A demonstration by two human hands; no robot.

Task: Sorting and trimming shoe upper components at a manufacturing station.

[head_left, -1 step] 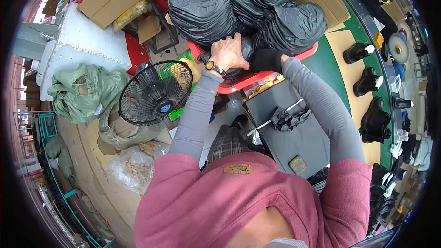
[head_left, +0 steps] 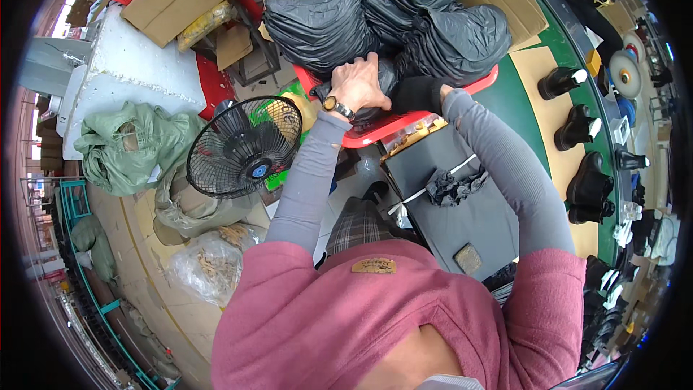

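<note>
My left hand (head_left: 359, 87), with a watch at the wrist, is curled over a crumpled black plastic bundle (head_left: 388, 76) in a red plastic basket (head_left: 382, 130). Its fingertips are partly hidden by the bundle. My right hand reaches into the same basket from the right; past the wrist it is hidden by a dark black item (head_left: 420, 94), which could be a glove or a shoe. Large rounded things wrapped in black plastic (head_left: 317, 25) are heaped just beyond both hands, the rightmost wrapped one (head_left: 462, 43) close above my right wrist.
A black desk fan (head_left: 245, 146) stands left of my left forearm. Below the basket is a dark box (head_left: 462, 224) with crumpled black plastic (head_left: 456, 186) on it. Black boots (head_left: 590, 180) line a green table (head_left: 527, 94) at right. Green sacks (head_left: 137, 141) lie at left.
</note>
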